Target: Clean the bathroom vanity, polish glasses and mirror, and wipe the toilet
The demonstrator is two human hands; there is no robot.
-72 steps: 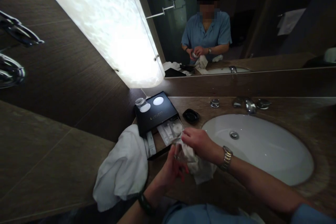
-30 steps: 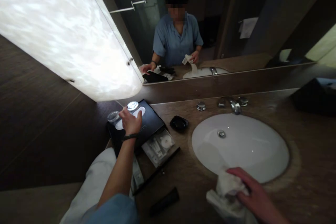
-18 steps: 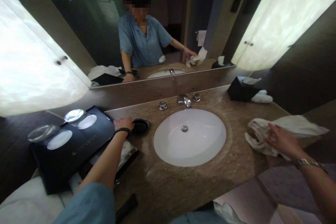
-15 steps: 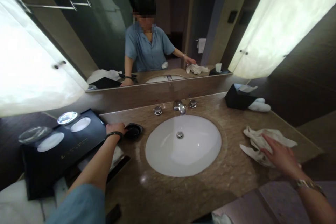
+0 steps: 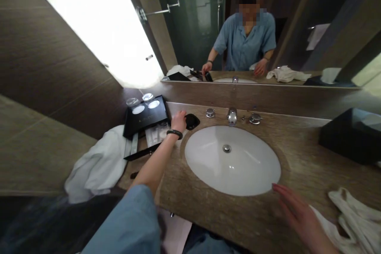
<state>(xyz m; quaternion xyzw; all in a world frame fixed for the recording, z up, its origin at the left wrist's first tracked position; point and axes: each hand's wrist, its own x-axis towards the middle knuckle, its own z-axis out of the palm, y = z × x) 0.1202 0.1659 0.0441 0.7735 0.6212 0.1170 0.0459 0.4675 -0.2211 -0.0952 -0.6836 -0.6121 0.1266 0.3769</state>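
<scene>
My left hand grips the edge of a small black dish left of the faucet; in the mirror the dish looks tilted up. My right hand is open with fingers extended, over the counter by the sink's lower right rim, holding nothing. A crumpled white cloth lies to its right. Between the hands is the white oval sink. Beside my left wrist sits a black tray bearing two glasses, with packets in an open black box in front of it.
A white towel hangs over the counter's left end. The chrome faucet stands behind the sink between two knobs. A black tissue box is at the right. The mirror spans the wall behind.
The view has swung left. My right hand has come off the white cloth and moved left towards the sink. My left hand stays at the black dish, which now appears tilted.
</scene>
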